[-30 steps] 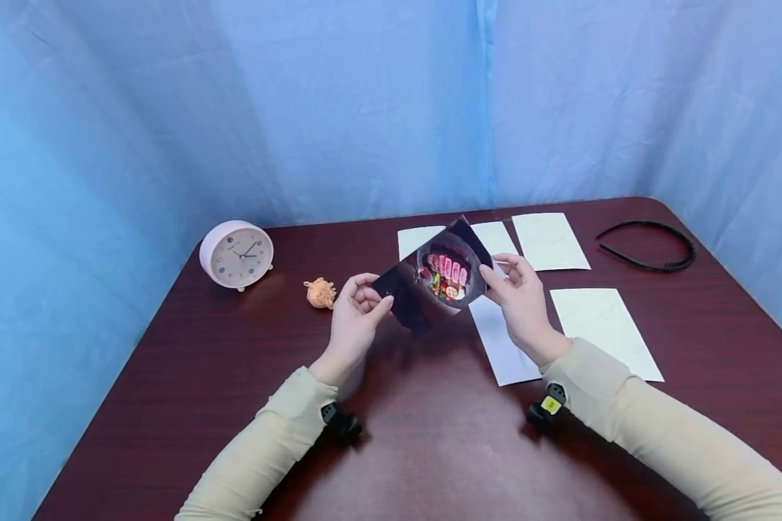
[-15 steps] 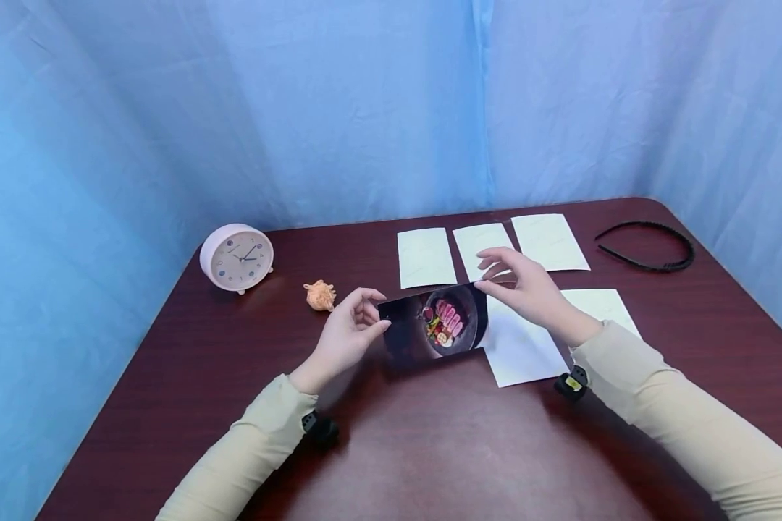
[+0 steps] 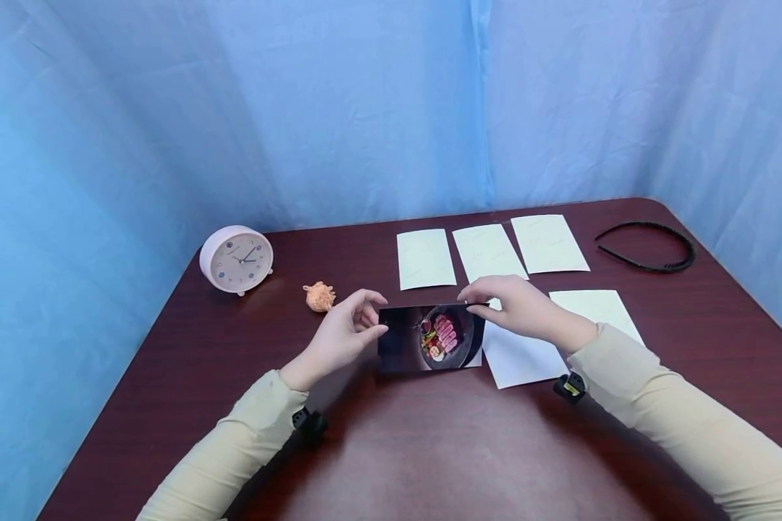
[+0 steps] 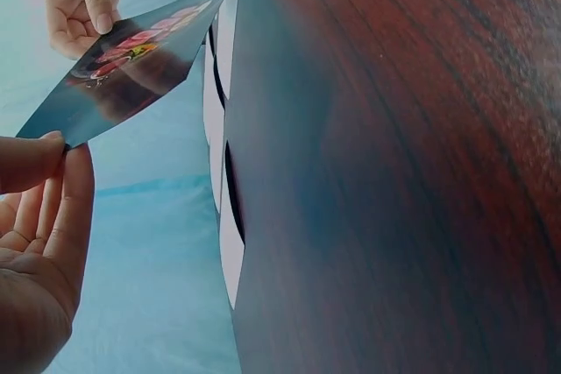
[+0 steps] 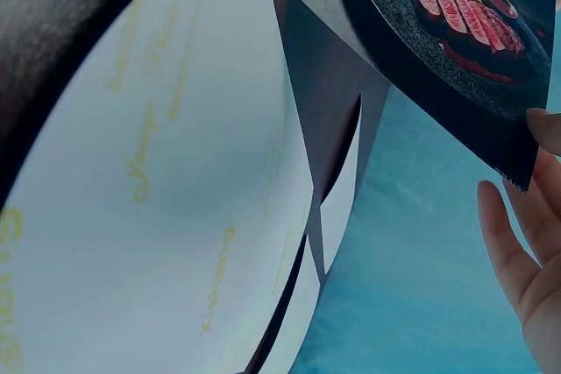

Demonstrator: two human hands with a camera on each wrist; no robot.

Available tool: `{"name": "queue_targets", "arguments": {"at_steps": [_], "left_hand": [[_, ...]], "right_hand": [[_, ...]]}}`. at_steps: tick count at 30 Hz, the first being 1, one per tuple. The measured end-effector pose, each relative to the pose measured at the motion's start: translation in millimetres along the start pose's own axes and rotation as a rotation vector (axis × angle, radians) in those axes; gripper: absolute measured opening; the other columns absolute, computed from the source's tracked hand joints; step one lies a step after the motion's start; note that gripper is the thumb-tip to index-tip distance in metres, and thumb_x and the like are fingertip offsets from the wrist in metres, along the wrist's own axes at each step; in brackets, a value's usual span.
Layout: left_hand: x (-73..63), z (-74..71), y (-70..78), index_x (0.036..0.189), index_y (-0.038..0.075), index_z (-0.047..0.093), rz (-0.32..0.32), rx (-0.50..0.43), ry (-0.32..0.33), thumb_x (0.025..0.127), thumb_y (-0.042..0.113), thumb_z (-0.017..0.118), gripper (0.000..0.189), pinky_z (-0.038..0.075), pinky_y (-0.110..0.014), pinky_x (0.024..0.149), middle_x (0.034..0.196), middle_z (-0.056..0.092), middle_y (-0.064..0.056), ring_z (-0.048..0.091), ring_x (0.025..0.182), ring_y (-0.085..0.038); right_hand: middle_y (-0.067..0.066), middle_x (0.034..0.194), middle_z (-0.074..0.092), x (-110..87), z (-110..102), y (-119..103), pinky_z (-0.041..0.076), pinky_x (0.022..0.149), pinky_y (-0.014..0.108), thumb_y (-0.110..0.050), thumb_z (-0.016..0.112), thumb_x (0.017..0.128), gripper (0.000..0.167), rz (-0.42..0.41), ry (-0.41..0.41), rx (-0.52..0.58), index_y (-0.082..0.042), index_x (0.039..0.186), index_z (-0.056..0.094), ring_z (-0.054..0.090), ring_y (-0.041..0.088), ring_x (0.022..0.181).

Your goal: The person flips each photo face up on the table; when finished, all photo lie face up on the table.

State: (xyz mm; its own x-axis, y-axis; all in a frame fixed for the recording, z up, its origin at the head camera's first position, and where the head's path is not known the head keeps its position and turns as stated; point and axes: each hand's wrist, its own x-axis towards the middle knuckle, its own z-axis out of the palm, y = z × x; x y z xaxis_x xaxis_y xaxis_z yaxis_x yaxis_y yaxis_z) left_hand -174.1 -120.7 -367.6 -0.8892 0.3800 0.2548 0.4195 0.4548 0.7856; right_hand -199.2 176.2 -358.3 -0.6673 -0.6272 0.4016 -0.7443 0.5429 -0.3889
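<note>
Between my two hands hangs a dark glossy photo print (image 3: 407, 340) of sliced meat on a round plate, held above the table. My left hand (image 3: 342, 336) pinches its left edge between thumb and fingers, seen closely in the left wrist view. With thumb and fingertips, my right hand (image 3: 518, 307) pinches the upper right corner. In the right wrist view the picture side (image 5: 465, 19) shows clearly, with the right fingers (image 5: 508, 243) at its corner. A white sheet (image 3: 521, 358) lies under and beside the right hand.
Several more white sheets (image 3: 426, 259) lie face down with faint print behind the hands and to the right. A white alarm clock (image 3: 237, 260) stands at the back left, near an orange yarn bundle (image 3: 318, 297). A black headband (image 3: 665, 268) lies at the back right.
The photo print has come down toward the table and turned from a slant to nearly level. My right hand has moved down along with it and changed its hold at the corner.
</note>
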Motion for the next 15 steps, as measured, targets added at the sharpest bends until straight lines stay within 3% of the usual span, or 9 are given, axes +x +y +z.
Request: {"name": "queue_targets", "arguments": {"at_steps": [9,15], "left_hand": [[1.6,0.1,1.0,0.111,0.002,0.057,0.009,-0.003,0.001,0.081,-0.003,0.069,0.033,0.052,-0.023,0.067,0.078,0.058,-0.006,0.057,0.072,-0.013],[2.9,-0.3,-0.1,0.112,-0.001,0.056,-0.007,-0.058,0.035,0.083,-0.003,0.068,0.031,0.052,-0.023,0.069,0.083,0.061,-0.011,0.059,0.078,-0.016]], "right_hand": [[0.0,0.09,0.07,1.9,-2.5,-2.7,0.052,0.069,0.031,0.001,0.071,0.08,0.019,-0.03,-0.017,0.001,-0.008,0.097,0.071,0.063,0.01,0.078],[-0.001,0.088,0.07,1.8,-2.4,-3.8,0.052,0.067,0.029,0.002,0.071,0.08,0.019,-0.02,0.004,-0.002,-0.008,0.095,0.072,0.062,0.009,0.076]]}}
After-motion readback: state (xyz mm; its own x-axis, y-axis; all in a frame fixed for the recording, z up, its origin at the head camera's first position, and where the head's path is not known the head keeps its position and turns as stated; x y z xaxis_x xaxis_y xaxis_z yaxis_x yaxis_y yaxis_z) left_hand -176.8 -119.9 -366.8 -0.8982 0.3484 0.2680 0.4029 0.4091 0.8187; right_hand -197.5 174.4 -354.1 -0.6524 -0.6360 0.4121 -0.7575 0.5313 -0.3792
